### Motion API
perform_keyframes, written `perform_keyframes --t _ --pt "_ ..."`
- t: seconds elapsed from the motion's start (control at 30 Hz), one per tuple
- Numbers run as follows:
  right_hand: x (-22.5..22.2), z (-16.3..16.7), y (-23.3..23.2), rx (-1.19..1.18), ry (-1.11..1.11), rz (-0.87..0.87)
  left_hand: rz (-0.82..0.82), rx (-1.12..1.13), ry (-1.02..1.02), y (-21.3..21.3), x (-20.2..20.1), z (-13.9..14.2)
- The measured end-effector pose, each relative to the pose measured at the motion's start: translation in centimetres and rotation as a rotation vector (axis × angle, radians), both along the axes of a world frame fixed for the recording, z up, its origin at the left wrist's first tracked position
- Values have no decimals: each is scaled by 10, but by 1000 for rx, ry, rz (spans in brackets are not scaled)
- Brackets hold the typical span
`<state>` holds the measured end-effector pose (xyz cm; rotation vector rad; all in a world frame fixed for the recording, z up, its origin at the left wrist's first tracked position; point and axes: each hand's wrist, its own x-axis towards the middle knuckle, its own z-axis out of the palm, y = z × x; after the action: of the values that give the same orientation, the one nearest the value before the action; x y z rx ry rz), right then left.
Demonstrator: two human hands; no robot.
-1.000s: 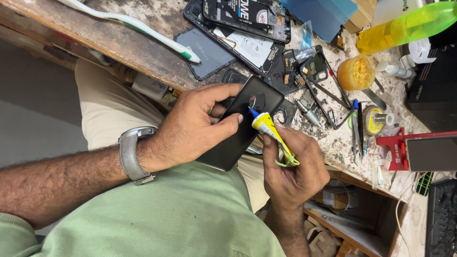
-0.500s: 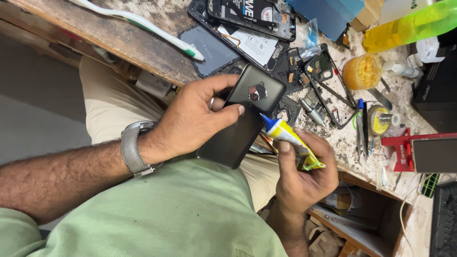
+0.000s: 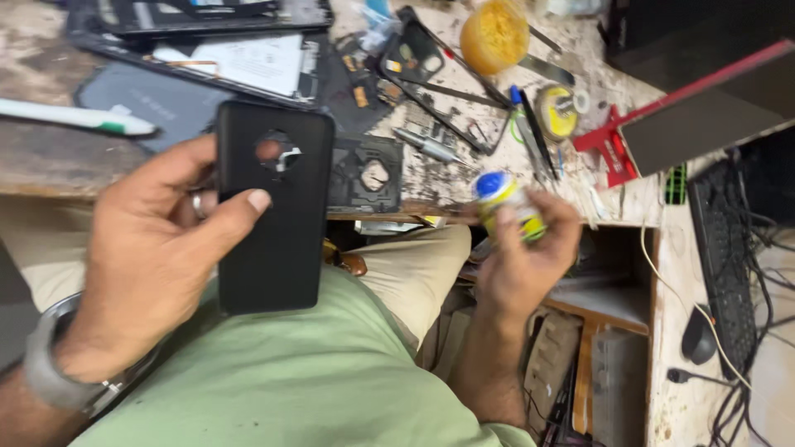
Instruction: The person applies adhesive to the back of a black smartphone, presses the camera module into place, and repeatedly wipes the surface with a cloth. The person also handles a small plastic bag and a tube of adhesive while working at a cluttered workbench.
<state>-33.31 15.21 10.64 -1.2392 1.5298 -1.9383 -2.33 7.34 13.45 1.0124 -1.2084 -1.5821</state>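
Phone-repair workshop — cluttered bench (image 3: 464,178), dismantled phone frames (image 3: 364,174).

The left hand (image 3: 157,248) is raised in front of the chest with its back to the camera, the thumb laid across the front and the fingers (image 3: 199,203) curled behind, one of them with a ring, so the hand is closed in a grip. A metal watch sits on the left wrist, and the bare forearm goes down to the lower left corner. The right hand (image 3: 526,257) is lower and to the right, its fingers (image 3: 563,219) bent closed, the forearm rising from below.
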Motion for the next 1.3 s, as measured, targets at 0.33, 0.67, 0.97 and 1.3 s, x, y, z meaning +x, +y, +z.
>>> perform_keyframes --t 0.33,0.67,0.97,1.3 --pt "-91 -27 -22 283 509 -255 27 -29 66 -5 -3 -2" --pt "-34 6 -40 79 1290 -467 43 5 144 -11 11 -14" --pt "110 31 -24 46 844 272 -27 9 103 -5 -1 -20" --pt "145 28 -40 70 863 250 -57 -39 154 -2 -1 -23"
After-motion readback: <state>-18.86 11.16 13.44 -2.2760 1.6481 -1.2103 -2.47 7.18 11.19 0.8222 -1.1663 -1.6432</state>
